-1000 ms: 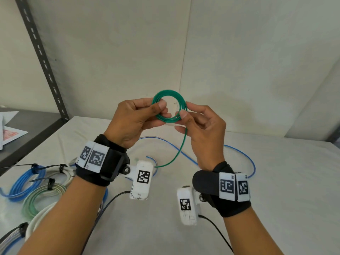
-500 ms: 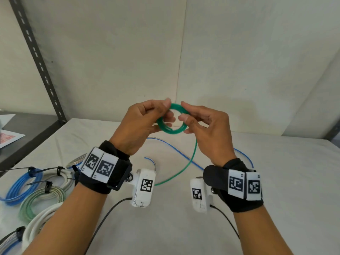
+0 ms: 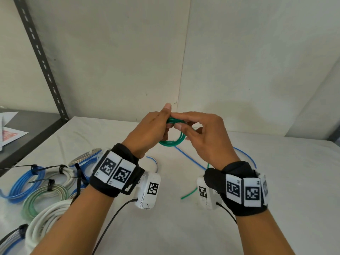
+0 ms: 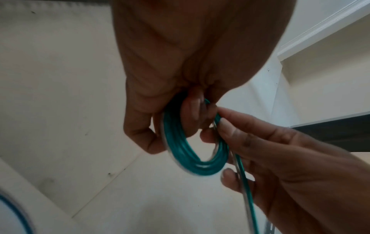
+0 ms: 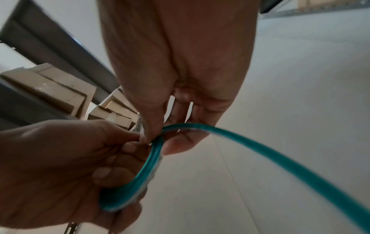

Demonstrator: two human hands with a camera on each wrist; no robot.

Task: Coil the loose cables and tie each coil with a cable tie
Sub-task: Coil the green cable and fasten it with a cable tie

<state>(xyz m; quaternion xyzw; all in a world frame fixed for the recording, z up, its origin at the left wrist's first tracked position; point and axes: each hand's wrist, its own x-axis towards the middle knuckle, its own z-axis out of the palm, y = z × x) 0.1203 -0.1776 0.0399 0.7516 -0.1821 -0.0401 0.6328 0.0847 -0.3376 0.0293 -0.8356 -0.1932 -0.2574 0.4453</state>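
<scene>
A white tabletop [image 3: 276, 181] is seen from the head view, backed by pale walls, with a dark slotted shelf post [image 3: 42, 57] standing at its far left corner and a dark shelf [image 3: 27, 129] with papers beside it. On the left part of the tabletop a cluster of finished coils is laid close together: a blue coil [image 3: 22, 184], a white coil [image 3: 44, 223], a pale green coil [image 3: 38, 199] and others partly hidden by the left forearm, each bound with a black cable tie [image 3: 49, 184]. A loose blue cable [image 3: 189, 159] is trailed across the tabletop under and behind the hands. Above the middle of the tabletop, clear of its surface, a small green cable coil [image 3: 173, 142] is held between both hands. The left hand [image 3: 147, 133] is closed round the left side of the coil, its fingers curled through the ring and its thumb pressed against the outside, as the left wrist view shows. The right hand [image 3: 207, 140] is pinched on the top of the coil with thumb and forefinger, where the free length of the green cable leaves the ring. That free green tail [image 3: 189, 193] is hung down behind the right wrist, and its end is rested on the tabletop between the two wrists. Black wrist straps with printed markers are worn on both wrists.
</scene>
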